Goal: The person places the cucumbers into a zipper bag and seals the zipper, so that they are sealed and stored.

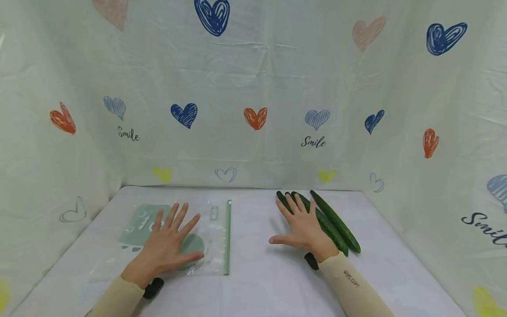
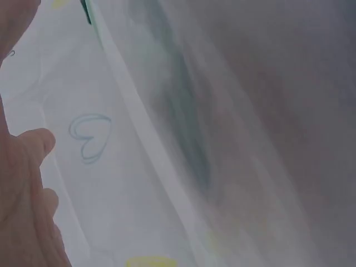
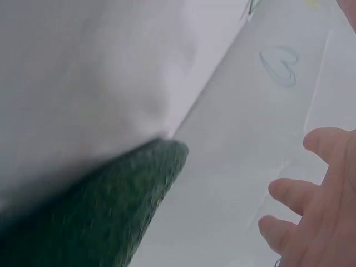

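On the left of the table lies a clear plastic zip bag (image 1: 138, 224) with pale green print and a green zip strip (image 1: 227, 237) along its right side. My left hand (image 1: 164, 246) is spread over the bag, fingers straight, holding nothing. Several dark green cucumbers (image 1: 336, 218) lie side by side, slanting, on the right. Above them my right hand (image 1: 304, 229) is spread too and partly hides them. In the right wrist view, one bumpy cucumber (image 3: 111, 206) shows close up, apart from my fingers (image 3: 295, 194). Whether either hand touches anything below is hard to tell.
A white cloth covers the table (image 1: 253, 290). Pale sheeting (image 1: 253, 79) printed with hearts and "Smile" stands behind it and along both sides. Black wrist straps (image 1: 153, 288) show at both sleeves.
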### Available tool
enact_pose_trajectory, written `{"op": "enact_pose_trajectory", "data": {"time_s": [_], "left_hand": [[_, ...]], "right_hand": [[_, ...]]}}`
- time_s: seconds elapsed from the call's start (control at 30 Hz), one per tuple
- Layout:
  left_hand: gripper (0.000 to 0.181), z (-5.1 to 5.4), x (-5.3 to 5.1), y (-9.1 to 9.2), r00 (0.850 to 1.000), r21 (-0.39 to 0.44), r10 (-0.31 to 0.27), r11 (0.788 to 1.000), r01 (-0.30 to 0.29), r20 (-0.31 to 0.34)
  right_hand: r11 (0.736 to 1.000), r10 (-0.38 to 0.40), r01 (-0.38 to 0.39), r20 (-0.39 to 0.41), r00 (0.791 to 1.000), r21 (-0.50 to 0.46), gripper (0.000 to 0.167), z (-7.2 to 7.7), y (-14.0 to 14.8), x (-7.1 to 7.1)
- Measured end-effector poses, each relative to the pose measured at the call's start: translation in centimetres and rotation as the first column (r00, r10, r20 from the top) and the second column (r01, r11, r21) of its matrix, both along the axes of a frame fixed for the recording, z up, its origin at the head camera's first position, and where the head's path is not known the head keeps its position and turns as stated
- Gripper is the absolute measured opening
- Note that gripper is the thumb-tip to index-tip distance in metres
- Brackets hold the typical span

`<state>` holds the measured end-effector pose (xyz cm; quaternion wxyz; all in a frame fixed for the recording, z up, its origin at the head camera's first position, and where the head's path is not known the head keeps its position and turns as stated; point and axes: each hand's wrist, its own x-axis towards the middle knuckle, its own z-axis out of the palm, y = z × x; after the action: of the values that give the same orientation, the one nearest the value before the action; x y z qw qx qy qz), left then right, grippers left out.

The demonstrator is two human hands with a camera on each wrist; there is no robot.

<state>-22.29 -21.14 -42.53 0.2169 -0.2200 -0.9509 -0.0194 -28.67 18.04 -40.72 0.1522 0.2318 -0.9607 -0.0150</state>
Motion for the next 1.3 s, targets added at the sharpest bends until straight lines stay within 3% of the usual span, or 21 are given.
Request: {"op": "enact_pose_trajectory", "data": {"time_s": [0.2, 0.37, 0.5, 0.67, 0.93, 1.07, 1.3], "left_hand": [[0.096, 0.1, -0.8, 1.5, 0.992, 0.011, -0.003, 1.000, 0.001, 0.130], [0.093, 0.6, -1.7, 2.9, 0.966, 0.040, -0.035, 0.999, 0.026, 0.255], [0.093, 0.9, -2.6, 3.8, 0.929, 0.047, -0.038, 0.999, 0.022, 0.368], [0.092, 1.2, -3.5, 3.9, 0.871, 0.058, -0.028, 0.998, -0.001, 0.490], [0.093, 1.0, -3.8, 4.1, 0.778, 0.052, 0.029, 0.995, -0.080, 0.627], [0.095, 0.9, -3.9, 4.2, 0.754, 0.029, 0.060, 0.994, -0.104, 0.654], [0.096, 0.8, -4.1, 4.3, 0.735, 0.020, 0.082, 0.992, -0.128, 0.673]], "right_hand": [[0.998, 0.064, -0.062, 0.125, 0.990, -0.017, 0.113, -0.3, -2.3, 0.0], [0.989, 0.142, -0.129, 0.220, 0.965, -0.071, 0.111, -0.5, -4.7, -0.2], [0.986, 0.164, -0.147, 0.296, 0.941, -0.082, 0.107, -0.5, -6.4, -0.5], [0.986, 0.167, -0.145, 0.390, 0.906, -0.084, 0.101, -0.9, -8.4, -1.0], [0.987, 0.161, -0.138, 0.469, 0.869, -0.084, 0.092, -1.9, -10.6, -1.7], [0.988, 0.154, -0.134, 0.482, 0.862, -0.076, 0.089, -1.9, -11.3, -1.9], [0.990, 0.135, -0.134, 0.492, 0.860, -0.037, 0.083, -1.6, -12.0, -2.0]]}}
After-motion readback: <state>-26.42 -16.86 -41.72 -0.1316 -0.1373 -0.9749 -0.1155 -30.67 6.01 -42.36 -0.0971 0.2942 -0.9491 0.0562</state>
